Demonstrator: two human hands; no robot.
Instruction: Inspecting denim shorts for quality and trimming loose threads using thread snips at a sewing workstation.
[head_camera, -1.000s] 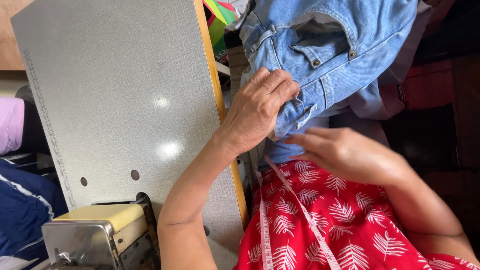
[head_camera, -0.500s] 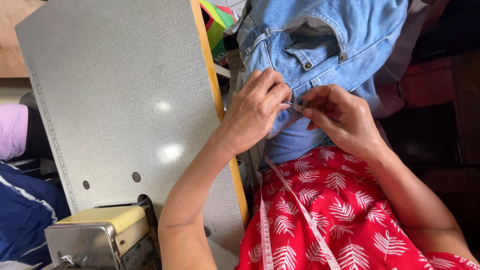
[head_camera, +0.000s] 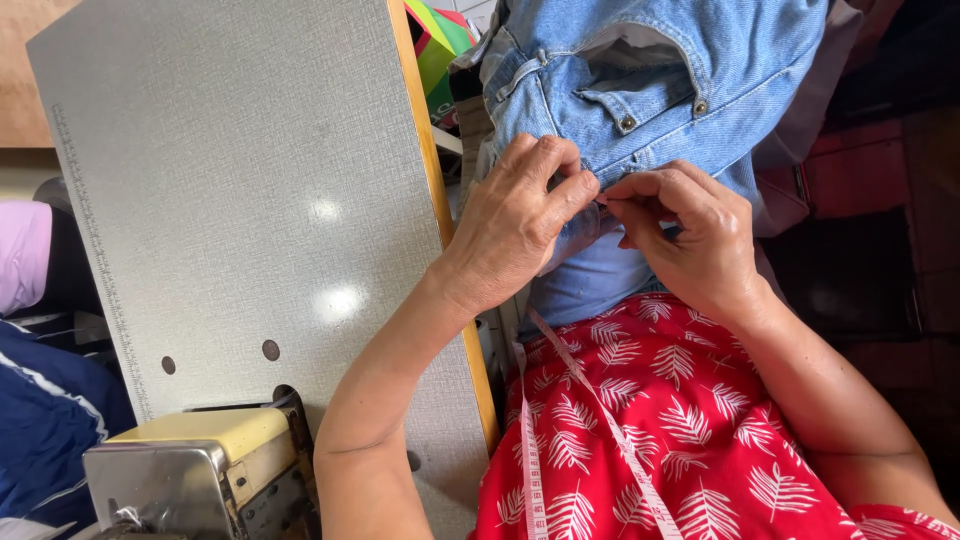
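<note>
Here I see both hands meeting on a blue denim garment (head_camera: 660, 60) that hangs over my lap, just off the right edge of the grey sewing table (head_camera: 240, 200). My left hand (head_camera: 515, 225) lies curled on the denim, its fingers bent and its thumb tip pressed toward the right hand, pinching a fold of the cloth. My right hand (head_camera: 690, 235) is closed narrow, thumb and forefinger nipped together right at the tip of the left thumb; something thin seems held there, but it is too small for me to tell what. The 2 hands touch at that pinch point, just below the garment's riveted pocket (head_camera: 650, 95).

Under the denim, a paler blue lining or inner side shows between my wrists. A pink-and-white measuring tape (head_camera: 590, 400) runs from below the left hand down across the red leaf-print cloth (head_camera: 680, 440) that covers my lap.

On the table's near-left corner sits the cream and metal sewing machine head (head_camera: 190, 480), well apart from both hands. A ruler scale is printed along the table's left edge. Bright green and red items (head_camera: 440, 35) stand behind the table's orange-wood edge, beside the denim. Dark blue fabric (head_camera: 50, 420) lies at the far left.
</note>
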